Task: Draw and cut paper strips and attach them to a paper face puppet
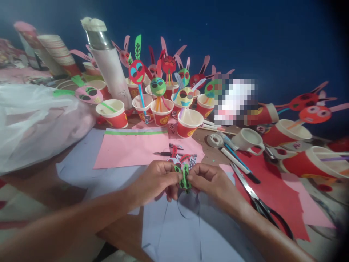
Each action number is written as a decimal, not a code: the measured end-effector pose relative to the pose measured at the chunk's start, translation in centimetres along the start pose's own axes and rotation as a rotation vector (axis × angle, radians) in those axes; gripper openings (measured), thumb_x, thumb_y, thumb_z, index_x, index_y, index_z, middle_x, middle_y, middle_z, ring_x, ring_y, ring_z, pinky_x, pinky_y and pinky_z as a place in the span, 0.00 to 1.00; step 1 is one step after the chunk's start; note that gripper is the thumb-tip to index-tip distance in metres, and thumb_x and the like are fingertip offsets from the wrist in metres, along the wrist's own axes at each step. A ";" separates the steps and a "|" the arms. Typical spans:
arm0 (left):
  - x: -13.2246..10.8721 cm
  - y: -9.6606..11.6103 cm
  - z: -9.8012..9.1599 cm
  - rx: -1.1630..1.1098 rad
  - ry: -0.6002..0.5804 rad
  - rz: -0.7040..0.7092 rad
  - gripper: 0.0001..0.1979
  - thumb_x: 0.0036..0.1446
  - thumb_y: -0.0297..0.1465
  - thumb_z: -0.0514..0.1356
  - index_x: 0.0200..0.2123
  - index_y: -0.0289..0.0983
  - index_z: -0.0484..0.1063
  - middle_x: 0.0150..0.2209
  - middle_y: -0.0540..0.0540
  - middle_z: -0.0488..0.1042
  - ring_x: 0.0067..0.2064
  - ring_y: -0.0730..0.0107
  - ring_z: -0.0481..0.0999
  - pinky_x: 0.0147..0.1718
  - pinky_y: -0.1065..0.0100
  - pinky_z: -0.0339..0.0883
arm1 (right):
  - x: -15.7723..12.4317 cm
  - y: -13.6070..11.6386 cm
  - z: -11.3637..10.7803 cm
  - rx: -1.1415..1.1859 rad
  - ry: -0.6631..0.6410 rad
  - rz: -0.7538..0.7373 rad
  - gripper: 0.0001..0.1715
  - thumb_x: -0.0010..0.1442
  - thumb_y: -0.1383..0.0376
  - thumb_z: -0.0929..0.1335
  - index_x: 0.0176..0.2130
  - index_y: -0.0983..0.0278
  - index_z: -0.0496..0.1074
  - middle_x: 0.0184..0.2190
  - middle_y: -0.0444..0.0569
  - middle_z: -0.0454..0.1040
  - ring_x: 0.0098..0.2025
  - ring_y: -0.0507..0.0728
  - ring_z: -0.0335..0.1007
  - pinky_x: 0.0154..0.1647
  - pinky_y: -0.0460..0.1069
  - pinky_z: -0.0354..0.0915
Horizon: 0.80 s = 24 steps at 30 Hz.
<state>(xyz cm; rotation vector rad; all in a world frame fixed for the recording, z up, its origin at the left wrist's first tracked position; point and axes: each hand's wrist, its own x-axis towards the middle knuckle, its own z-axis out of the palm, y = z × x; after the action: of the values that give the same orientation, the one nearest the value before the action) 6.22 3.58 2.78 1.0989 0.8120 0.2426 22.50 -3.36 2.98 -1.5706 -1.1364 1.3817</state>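
Between my two hands is a small green paper piece point(185, 176) with dark drawn marks. My left hand point(160, 178) pinches its left side, and my right hand point(205, 178) pinches its right side. A thin dark loop point(188, 217) hangs below the fingers over blue-grey paper point(169, 233). Just beyond the fingertips lie red and white patterned paper scraps point(185, 158). Near them, a black pen point(162, 154) rests on a pink sheet point(122, 149) with a green strip along its far edge.
Red paper cups point(191, 127) with paper faces on straws line the back. Black-handled scissors point(256, 200) and a utility knife point(240, 163) lie right, beside a tape roll point(215, 140) and white mug point(248, 140). A white plastic bag point(40, 123) and tall flask point(109, 69) stand left.
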 end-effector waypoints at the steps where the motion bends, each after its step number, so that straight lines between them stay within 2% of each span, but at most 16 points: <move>1: -0.1 0.0 0.0 0.019 0.004 -0.007 0.07 0.49 0.32 0.58 0.23 0.35 0.67 0.13 0.51 0.70 0.13 0.78 0.65 0.10 0.78 0.51 | 0.0 0.0 -0.1 0.003 -0.015 0.006 0.13 0.54 0.59 0.66 0.24 0.64 0.65 0.19 0.40 0.64 0.21 0.48 0.57 0.22 0.44 0.54; 4: -0.1 -0.1 -0.1 0.074 -0.001 -0.021 0.07 0.49 0.32 0.57 0.24 0.35 0.67 0.14 0.50 0.70 0.13 0.78 0.65 0.10 0.78 0.49 | 0.0 0.2 -0.1 -0.004 -0.033 0.009 0.13 0.54 0.59 0.66 0.24 0.64 0.65 0.18 0.39 0.64 0.21 0.47 0.57 0.22 0.44 0.54; 11: 0.0 -0.5 -0.3 0.106 -0.032 0.009 0.08 0.51 0.32 0.57 0.25 0.34 0.68 0.14 0.51 0.70 0.15 0.77 0.65 0.14 0.75 0.54 | 0.0 0.7 0.1 -0.018 -0.008 -0.015 0.11 0.55 0.61 0.66 0.24 0.64 0.64 0.18 0.39 0.64 0.20 0.47 0.58 0.21 0.44 0.54; 15: -0.1 -0.6 -0.5 0.116 -0.044 0.010 0.08 0.52 0.32 0.57 0.24 0.34 0.68 0.15 0.50 0.71 0.15 0.77 0.65 0.13 0.75 0.53 | -0.2 0.5 0.3 -0.003 0.008 -0.004 0.11 0.56 0.61 0.65 0.25 0.64 0.64 0.17 0.38 0.63 0.20 0.47 0.57 0.21 0.44 0.54; 20: 0.1 -0.7 -0.5 0.110 -0.048 0.016 0.08 0.52 0.33 0.57 0.25 0.34 0.68 0.15 0.51 0.71 0.14 0.78 0.65 0.12 0.76 0.52 | -0.4 0.1 0.4 -0.001 0.022 0.009 0.10 0.55 0.62 0.66 0.25 0.63 0.64 0.20 0.40 0.67 0.21 0.48 0.60 0.23 0.45 0.55; 24: 0.2 -0.8 -0.5 0.100 -0.039 0.013 0.09 0.52 0.34 0.58 0.26 0.35 0.67 0.15 0.52 0.71 0.14 0.78 0.65 0.12 0.77 0.52 | -0.3 0.4 0.5 -0.030 0.041 -0.016 0.11 0.55 0.61 0.65 0.25 0.64 0.64 0.19 0.40 0.65 0.21 0.48 0.58 0.22 0.45 0.53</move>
<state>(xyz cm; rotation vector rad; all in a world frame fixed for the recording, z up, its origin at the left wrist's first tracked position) 5.88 3.64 1.85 1.2002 0.7890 0.1926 22.06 -3.82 2.68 -1.6003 -1.1478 1.3222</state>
